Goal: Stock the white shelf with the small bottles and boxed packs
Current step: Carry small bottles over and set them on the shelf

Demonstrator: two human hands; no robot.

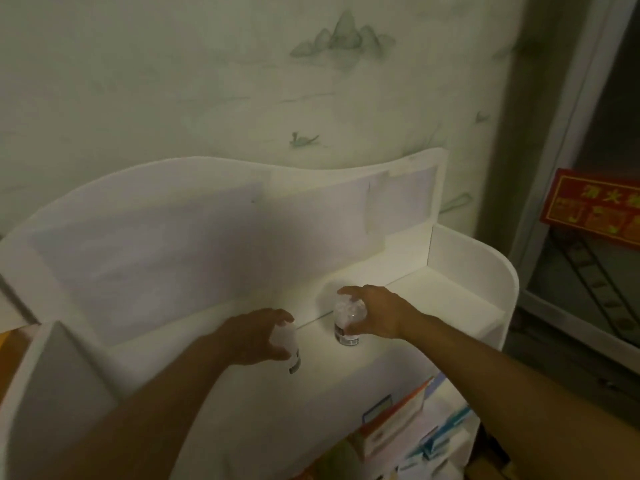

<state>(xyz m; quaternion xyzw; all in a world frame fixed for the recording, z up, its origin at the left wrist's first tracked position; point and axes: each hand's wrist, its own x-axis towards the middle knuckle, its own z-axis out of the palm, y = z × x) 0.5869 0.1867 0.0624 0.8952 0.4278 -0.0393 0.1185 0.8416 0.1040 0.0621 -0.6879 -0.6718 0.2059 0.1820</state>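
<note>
Left hand [254, 336]: I see it gripping a small white bottle [289, 344] on the top shelf [446, 292].
Right hand [372, 313]: grips a second bottle [346, 318], standing upright.

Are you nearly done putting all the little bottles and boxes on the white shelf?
Partly. Boxed packs already sit on a lower level of the white shelf. Right now the left hand grips one small bottle and the right hand grips another small bottle, both at the top level. How many remain isn't visible.
</note>
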